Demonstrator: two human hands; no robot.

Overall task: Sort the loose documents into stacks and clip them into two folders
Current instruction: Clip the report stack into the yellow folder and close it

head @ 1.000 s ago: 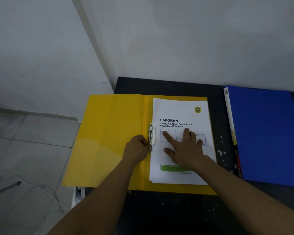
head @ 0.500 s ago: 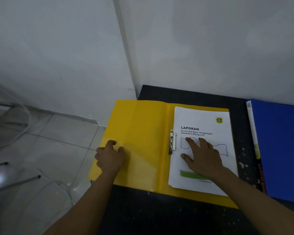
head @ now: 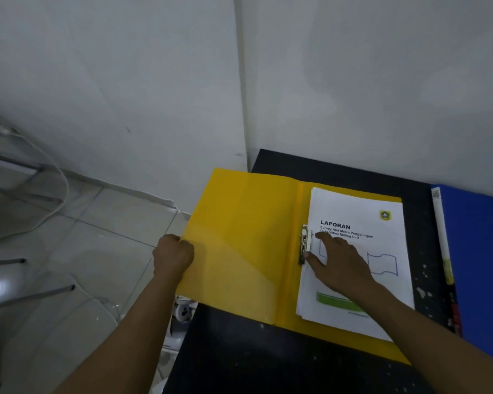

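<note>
1. Now: black table [head: 268, 359] in the wall corner. Both folders lie on it, and the yellow one's cover hangs off the table's left edge over the floor.
2. Yellow folder [head: 239, 245] lies open and flat. Its front cover is out to the left, with the spine fold just left of the papers.
3. Blue folder [head: 484, 265] lies closed at far right, apart from the yellow one. A white paper edge shows along its left side, so I'd guess that one is already filled.
4. Document stack [head: 353, 206], "LAPORAN" cover sheet on top, sits on the yellow folder's right half, squared up, left edge under the clip.
5. Left hand [head: 173, 255]: changed. A second ago it was at the clip, half a second ago flat on the cover. Now its fingers are curled round the cover's outer left edge, gripping it. That reads as clip work finished and cover about to be closed.
6. Right hand [head: 342, 268]: still flat on the stack with fingers straight and spread, holding nothing. It has slid left, so the thumb tip touches the clip's lower end and the index tip lies just right of its upper end.
7. Metal clip [head: 305, 243] lies flat along the stack's left margin. Looks closed, but I can't confirm it's latched.
8. Likely next: right hand must clear before the cover lands.
</note>
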